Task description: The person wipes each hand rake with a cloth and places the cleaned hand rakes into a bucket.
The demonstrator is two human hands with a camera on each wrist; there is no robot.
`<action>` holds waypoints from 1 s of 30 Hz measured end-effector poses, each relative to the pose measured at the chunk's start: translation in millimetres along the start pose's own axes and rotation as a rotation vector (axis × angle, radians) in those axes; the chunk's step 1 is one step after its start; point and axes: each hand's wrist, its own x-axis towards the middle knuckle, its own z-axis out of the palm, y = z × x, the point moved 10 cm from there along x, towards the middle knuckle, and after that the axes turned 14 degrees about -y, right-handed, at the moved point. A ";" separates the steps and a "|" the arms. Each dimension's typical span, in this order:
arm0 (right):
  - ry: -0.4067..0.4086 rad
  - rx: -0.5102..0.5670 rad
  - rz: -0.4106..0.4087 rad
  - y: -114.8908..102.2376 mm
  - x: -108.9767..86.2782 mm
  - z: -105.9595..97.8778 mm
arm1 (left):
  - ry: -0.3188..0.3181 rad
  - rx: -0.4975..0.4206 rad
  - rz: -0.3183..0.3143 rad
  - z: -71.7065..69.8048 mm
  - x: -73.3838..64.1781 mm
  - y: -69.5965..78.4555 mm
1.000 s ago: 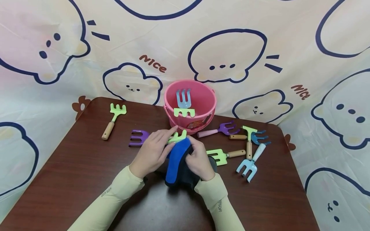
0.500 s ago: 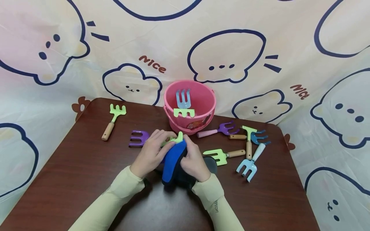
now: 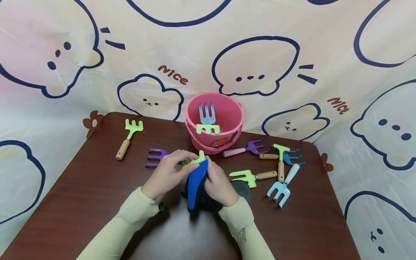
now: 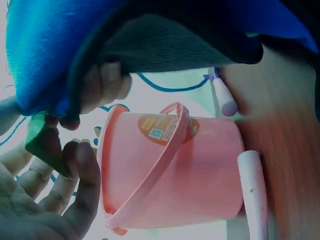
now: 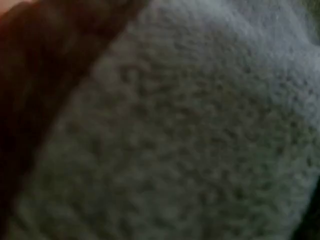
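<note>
In the head view my left hand [image 3: 165, 173] pinches a light-green toy garden tool [image 3: 200, 157] between thumb and fingers, with one prong sticking up above the cloth. My right hand [image 3: 219, 182] grips a blue cloth [image 3: 197, 184] with black edging, its thumb on the near side, and the cloth lies against the green tool. In the left wrist view the green metal [image 4: 40, 140] shows between the left fingers, and the cloth's grey underside [image 4: 160, 45] arches above. Blurred grey fabric [image 5: 175, 130] fills the right wrist view. The green tool's handle is hidden.
A pink bucket [image 3: 214, 139] stands behind the hands, with a light-blue fork [image 3: 207, 113] and a green rake head [image 3: 208, 129] at its rim. One green rake [image 3: 129, 139] lies left, a purple fork [image 3: 157, 157] beside the left hand, and several small tools, including a light-blue fork [image 3: 282, 187], right.
The right hand and cloth have shifted slightly left, and the cloth now looks narrower. Less of the green tool's prongs shows, and the left fingers have shifted along it. The surrounding tools lie as before.
</note>
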 end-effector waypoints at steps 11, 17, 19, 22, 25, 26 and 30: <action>-0.056 -0.115 -0.076 -6.9 0.1 2.3 | 0.035 -0.002 -0.007 -7.3 -5.0 9.5; -0.095 -0.160 -0.092 -5.3 1.6 7.2 | 0.110 0.040 0.023 -20.5 -13.3 14.4; -0.101 -0.159 -0.077 -1.2 3.3 7.0 | 0.128 0.046 0.030 -25.2 -14.2 13.8; -0.109 -0.144 -0.023 10.3 5.2 4.6 | 0.170 0.041 0.036 -33.8 -14.4 10.7; -0.142 -0.137 0.015 22.8 5.6 1.4 | 0.240 0.023 0.059 -45.6 -15.8 7.0; -0.149 -0.123 0.023 26.9 4.9 -1.0 | 0.271 0.011 0.077 -51.1 -17.0 6.7; -0.094 -0.171 0.001 40.8 -2.6 -22.6 | 0.463 -0.047 0.131 -83.8 -28.6 4.2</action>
